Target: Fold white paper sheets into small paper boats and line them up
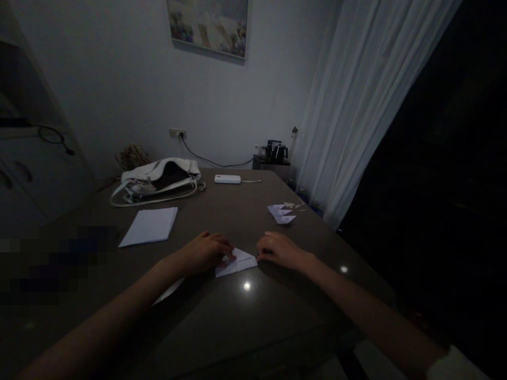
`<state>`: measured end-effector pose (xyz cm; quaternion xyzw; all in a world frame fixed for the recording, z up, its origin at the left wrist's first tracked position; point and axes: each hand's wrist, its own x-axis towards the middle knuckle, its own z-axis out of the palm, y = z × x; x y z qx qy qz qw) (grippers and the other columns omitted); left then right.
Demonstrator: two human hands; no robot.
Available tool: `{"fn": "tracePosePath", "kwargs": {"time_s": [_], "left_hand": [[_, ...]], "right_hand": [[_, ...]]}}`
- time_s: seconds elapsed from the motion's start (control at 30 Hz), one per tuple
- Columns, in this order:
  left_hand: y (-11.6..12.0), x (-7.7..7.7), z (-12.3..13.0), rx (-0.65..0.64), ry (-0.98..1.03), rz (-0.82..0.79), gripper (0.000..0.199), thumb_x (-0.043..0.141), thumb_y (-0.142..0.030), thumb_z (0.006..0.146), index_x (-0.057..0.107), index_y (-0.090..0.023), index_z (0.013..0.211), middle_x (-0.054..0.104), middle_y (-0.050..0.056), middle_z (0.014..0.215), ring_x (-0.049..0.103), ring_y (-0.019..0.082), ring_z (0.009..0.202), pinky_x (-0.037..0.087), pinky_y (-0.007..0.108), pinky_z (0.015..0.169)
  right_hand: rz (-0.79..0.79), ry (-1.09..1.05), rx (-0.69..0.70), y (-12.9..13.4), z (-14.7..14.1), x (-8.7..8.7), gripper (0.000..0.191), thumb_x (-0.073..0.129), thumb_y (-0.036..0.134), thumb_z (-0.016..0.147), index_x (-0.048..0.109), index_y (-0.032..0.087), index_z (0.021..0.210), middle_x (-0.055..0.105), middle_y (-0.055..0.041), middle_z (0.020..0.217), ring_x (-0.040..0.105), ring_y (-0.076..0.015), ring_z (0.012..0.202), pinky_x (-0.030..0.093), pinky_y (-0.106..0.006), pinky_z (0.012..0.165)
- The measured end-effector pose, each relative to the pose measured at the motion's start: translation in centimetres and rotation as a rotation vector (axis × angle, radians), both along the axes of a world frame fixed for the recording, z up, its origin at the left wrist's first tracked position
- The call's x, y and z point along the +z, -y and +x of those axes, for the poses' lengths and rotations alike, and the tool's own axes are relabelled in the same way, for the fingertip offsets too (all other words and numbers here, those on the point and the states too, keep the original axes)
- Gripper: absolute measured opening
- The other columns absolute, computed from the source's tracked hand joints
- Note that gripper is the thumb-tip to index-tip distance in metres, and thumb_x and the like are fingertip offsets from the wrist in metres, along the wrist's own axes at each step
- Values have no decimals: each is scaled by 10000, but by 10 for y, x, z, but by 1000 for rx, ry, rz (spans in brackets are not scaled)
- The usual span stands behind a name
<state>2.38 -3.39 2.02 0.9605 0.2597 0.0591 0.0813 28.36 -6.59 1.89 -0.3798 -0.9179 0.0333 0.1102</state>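
Item, nearest: a pale sliver of sheet (169,292), mostly hidden by the left forearm. Item: one folded paper (243,262), flat on the table (222,327) between the two hands; roughly triangular, with a straight banded lower edge. Handling, as judged from here: almost weightless, thin, crisp at the creases, soft across a single layer, easily dented, apt to skate on the smooth, glossy top; best steadied with flat fingertips on the layered body and pinched at a folded edge. Left hand (206,252): half open, bent fingers on the paper's left part; whether they pinch, cannot tell. Right hand (279,249): fingers curled close together at the right corner; grip unclear. Beyond: matte white stack of sheets (150,226), to the left; small pointed paper shapes (285,219), to the right. Farther: slouching pale bag (158,171), soft-sided
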Motion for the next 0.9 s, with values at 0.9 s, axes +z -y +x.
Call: {"fn": "tracePosePath", "kwargs": {"time_s": [0.9], "left_hand": [[37, -23, 13, 115, 27, 244, 200, 421, -153, 883, 618, -116, 893, 621, 91, 873, 565, 192, 800, 479, 299, 700]], "right_hand": [[-51, -124, -48, 13, -53, -10, 205, 433, 190, 893, 609, 135, 981, 543, -79, 917, 498, -152, 855, 393, -262, 751]]}}
